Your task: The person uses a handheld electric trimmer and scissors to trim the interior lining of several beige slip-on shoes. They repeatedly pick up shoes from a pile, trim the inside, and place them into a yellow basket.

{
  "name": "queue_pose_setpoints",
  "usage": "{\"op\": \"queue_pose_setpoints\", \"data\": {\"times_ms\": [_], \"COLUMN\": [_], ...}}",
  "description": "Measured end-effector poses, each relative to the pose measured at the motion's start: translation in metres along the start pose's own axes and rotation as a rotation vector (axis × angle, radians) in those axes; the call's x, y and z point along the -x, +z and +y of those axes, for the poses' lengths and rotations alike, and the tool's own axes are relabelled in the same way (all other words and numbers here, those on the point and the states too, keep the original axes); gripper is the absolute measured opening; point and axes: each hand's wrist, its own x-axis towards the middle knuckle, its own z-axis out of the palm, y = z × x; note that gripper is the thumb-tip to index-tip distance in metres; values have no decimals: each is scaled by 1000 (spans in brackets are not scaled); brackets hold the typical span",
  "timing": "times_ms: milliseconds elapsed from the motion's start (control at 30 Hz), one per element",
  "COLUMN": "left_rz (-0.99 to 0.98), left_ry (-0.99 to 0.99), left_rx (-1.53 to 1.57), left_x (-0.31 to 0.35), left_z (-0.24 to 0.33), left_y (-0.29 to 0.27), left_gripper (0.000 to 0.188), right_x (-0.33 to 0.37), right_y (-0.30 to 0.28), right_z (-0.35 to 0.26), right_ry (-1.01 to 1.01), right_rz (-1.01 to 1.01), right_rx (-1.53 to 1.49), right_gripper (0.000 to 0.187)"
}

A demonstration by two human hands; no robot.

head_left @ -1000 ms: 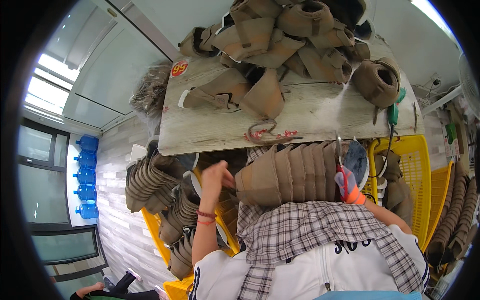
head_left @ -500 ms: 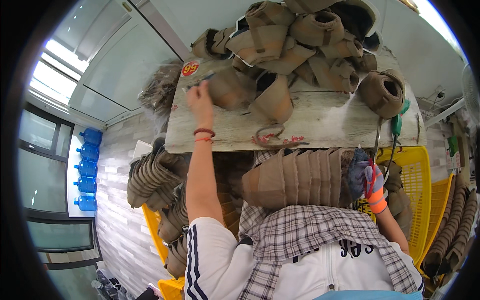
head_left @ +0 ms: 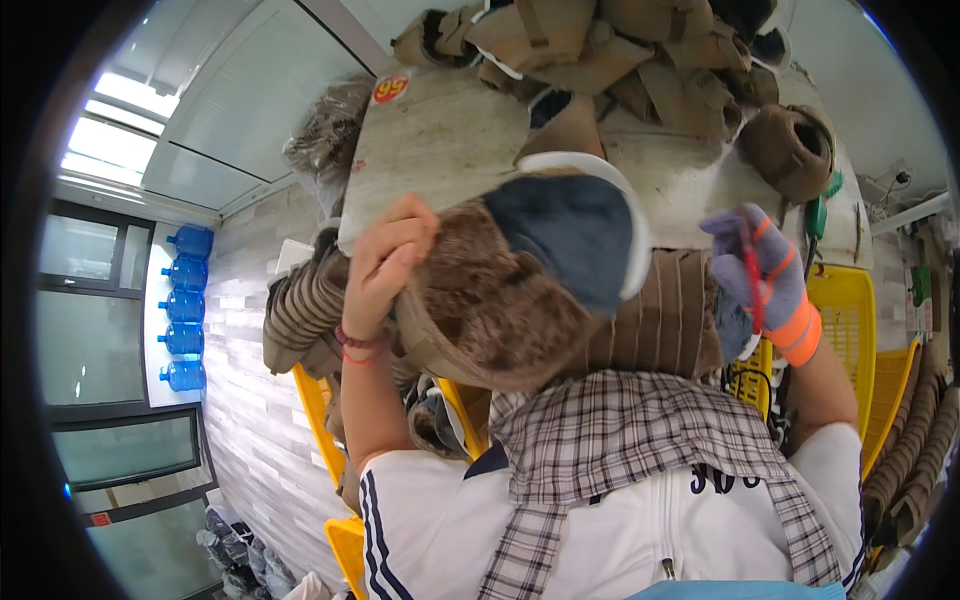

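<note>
My left hand grips the edge of a brown winter cap, tilted so that its inside shows. Inside are brown fleece and a dark blue lining, and a white rim runs along the far right side. My right hand wears a grey and orange glove, raised to the right of the cap. It holds a slim red-handled tool, apparently scissors; the blades are hard to make out. Under the held cap, a row of nested brown caps lies across my lap, partly hidden.
More brown caps are heaped at the back of the table. One cap sits near a green-handled tool at the right edge. A yellow basket stands right; nested caps stand left, above yellow basket edges.
My left hand has drawn the cap from the table toward me and turned its inside up. My right hand has risen from beside the nested caps, still holding the red-handled tool.
</note>
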Motion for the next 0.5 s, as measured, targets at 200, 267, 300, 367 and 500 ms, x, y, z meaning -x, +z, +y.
{"op": "queue_pose_setpoints", "data": {"times_ms": [200,267,300,367,500], "left_rz": [-94,-93,-87,-93,-92], "left_ry": [-81,-63,-49,-50,-60], "left_rx": [134,99,74,65,80], "left_x": [9,13,14,15,12], "left_z": [-29,-31,-31,-34,-34], "left_y": [37,37,36,35,35], "left_gripper": [33,33,34,32,30], "right_x": [-31,-30,-32,-36,-43], "right_y": [29,31,31,32,38], "right_z": [-37,-21,-17,-14,-11], "right_ry": [-279,-379,-440,-442,-544], "right_rz": [-388,-395,-395,-401,-424], "right_rx": [784,818,835,1016,1138], "right_gripper": [34,34,34,30,25]}}
